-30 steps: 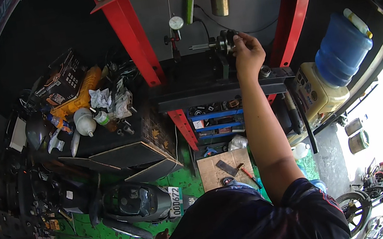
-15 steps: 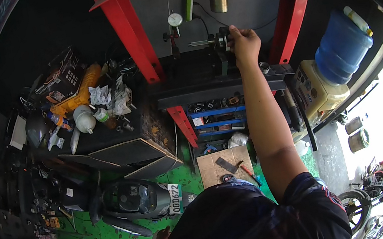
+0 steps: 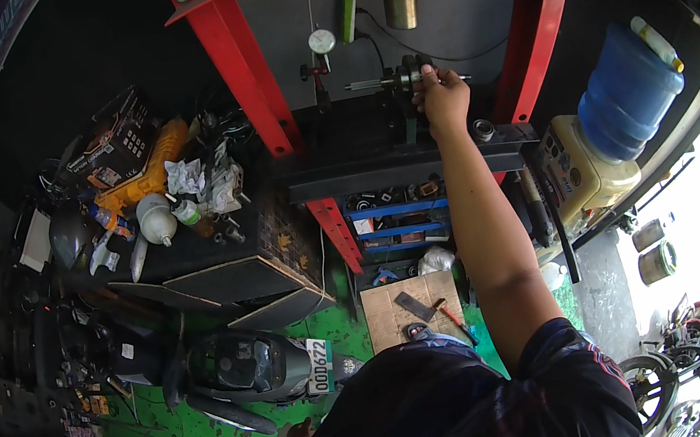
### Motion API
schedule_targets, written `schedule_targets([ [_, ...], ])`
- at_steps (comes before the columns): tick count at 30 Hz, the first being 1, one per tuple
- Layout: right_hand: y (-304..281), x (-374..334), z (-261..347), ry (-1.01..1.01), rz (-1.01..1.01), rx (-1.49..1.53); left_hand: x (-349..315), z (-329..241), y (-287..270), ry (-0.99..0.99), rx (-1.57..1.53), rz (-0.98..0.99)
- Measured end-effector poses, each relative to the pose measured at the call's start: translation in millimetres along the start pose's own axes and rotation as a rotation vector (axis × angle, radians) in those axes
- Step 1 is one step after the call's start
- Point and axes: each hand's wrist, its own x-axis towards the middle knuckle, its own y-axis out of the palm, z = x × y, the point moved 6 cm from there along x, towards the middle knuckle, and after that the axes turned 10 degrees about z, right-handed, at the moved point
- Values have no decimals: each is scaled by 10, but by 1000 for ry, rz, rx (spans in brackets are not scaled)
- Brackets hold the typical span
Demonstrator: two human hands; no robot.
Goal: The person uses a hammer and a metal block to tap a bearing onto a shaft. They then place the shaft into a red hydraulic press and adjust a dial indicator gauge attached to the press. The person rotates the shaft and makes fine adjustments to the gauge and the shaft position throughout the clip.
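A: From the head view, what to note first?

B: Gripping with the right hand [image 3: 443,97]: thumb and fingers pinched about the right side of the metal shaft assembly [image 3: 403,78]. Can't tell about the left hand [image 3: 297,435]: just a patch of skin beside the dark shirt [image 3: 417,409], too little to read as curled or spread.

A: Placed where, that assembly?

B: Roughly level on a dark stand [image 3: 410,122] above the black crossbeam [image 3: 363,182], between the uprights of the red frame [image 3: 247,79]. Below the metal ram [image 3: 402,7], apart from it. Near the dial gauge [image 3: 322,42] too, on the left; no telling whether touching.

A: Anything just changed?

B: Yes. Lower and slightly farther left than half a second ago, with the shaft's right end [image 3: 462,76] now bared beyond the knuckles.

A: Meaning what?

B: Probably a fresh hold rather than a lift, judging by the assembly, apparently still seated on the stand.
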Motion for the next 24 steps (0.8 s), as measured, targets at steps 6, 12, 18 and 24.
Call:
schedule_targets([
  [6, 20, -65, 117, -50, 24, 64, -26, -24, 14, -20, -56, -7],
  [12, 90, -84, 260, -124, 39, 83, 7, -52, 63, -33, -107, -3],
  [18, 130, -168, 307, -144, 40, 166, 41, -108, 88, -45, -155, -1],
  [24, 119, -142, 249, -85, 73, 132, -54, -198, 87, -64, -204, -2],
])
